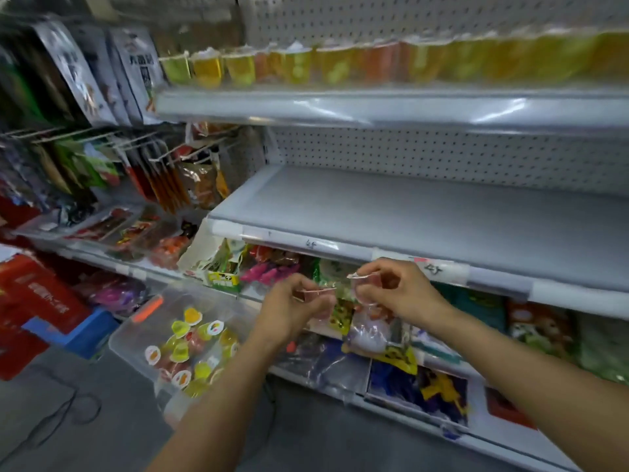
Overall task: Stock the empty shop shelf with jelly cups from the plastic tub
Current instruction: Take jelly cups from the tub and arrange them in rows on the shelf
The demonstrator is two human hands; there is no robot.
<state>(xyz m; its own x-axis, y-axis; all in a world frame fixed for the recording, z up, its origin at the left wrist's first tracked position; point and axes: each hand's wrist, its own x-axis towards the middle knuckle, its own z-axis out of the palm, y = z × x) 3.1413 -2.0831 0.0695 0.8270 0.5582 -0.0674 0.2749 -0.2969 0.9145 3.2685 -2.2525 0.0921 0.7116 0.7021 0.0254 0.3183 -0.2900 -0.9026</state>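
A clear plastic tub [136, 330] stands on the floor at lower left, holding several yellow, green and orange jelly cups [190, 345]. My left hand [294, 311] grips a reddish jelly cup [315, 294] just below the front edge of the bare grey shelf [408, 212]. My right hand [398, 291] holds another clear jelly cup [366, 284] beside it, at the same height. Both hands hover in front of the shelf's price rail. The shelf above carries a row of jelly cups [306, 64].
Snack packets fill the lower shelves [391, 338] under my hands. Hanging packets on hooks [102, 155] cover the left wall. Red boxes and a blue crate [78, 332] sit on the floor at left, with a black cable [61, 413] lying nearby.
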